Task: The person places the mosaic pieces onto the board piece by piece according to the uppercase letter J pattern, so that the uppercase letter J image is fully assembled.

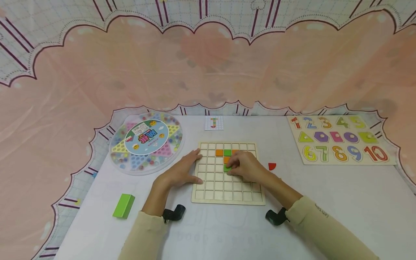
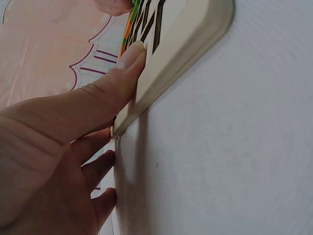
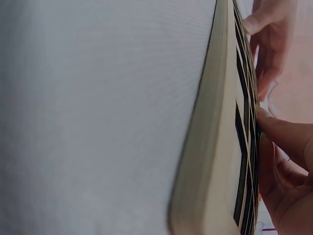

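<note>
A pale wooden grid board (image 1: 214, 196) lies on the white table. Orange and green square tiles form a row near its far edge, including a green tile (image 1: 227, 152) and an orange tile (image 1: 219, 152). My left hand (image 1: 177, 171) steadies the board's left side, thumb and fingers spread; in the left wrist view its thumb (image 2: 110, 85) presses the board's edge. My right hand (image 1: 248, 166) pinches at a lower green square tile (image 1: 226, 168), below an orange one. The right wrist view shows the fingertips at the grid, with the tile hidden. A red quarter-round piece (image 1: 272, 166) lies right of the board.
A small pattern card (image 1: 214, 123) with a coloured J shape lies beyond the board. A round marble game board (image 1: 146, 144) is at left, a green block (image 1: 124, 206) nearer. A number-and-shape puzzle (image 1: 341, 141) lies at right.
</note>
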`<state>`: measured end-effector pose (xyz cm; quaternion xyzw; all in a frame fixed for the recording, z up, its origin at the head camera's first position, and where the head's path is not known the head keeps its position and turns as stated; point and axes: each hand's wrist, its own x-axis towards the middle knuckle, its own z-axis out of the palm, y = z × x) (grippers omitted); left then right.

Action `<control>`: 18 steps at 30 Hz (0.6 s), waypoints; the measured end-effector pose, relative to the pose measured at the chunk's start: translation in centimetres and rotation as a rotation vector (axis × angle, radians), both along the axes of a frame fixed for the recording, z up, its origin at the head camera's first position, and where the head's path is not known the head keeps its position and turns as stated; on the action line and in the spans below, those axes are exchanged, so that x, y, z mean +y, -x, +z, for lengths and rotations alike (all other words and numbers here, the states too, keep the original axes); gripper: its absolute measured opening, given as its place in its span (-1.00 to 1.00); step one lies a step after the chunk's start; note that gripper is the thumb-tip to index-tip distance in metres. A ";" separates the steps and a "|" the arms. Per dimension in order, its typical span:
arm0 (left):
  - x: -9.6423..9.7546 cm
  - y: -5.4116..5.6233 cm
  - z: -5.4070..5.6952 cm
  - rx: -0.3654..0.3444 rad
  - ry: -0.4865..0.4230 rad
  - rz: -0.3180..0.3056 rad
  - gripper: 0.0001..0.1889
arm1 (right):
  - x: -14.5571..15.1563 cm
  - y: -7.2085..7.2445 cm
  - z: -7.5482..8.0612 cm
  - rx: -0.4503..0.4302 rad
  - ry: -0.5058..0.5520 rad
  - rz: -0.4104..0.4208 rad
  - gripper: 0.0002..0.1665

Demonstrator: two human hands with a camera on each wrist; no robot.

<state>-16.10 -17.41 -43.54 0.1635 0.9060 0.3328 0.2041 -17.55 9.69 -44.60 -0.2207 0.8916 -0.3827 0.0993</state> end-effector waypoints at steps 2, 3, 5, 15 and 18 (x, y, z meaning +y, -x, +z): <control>0.0 0.0 0.1 -0.003 -0.003 0.000 -0.03 | 0.0 0.1 0.0 -0.005 0.004 0.003 -0.87; 0.0 -0.1 0.1 -0.001 -0.004 0.000 -0.03 | 0.0 0.1 0.0 -0.008 0.006 0.004 -0.87; 0.0 -0.1 0.2 0.002 -0.001 -0.003 -0.03 | 0.0 0.1 0.0 -0.013 0.010 0.008 -0.87; 0.0 -0.1 0.1 0.002 0.003 -0.005 -0.02 | 0.2 0.0 0.4 -0.068 -0.033 0.002 -0.85; 0.0 0.0 0.0 -0.001 0.002 -0.007 -0.02 | 0.5 0.0 0.4 -0.078 -0.027 0.023 -0.84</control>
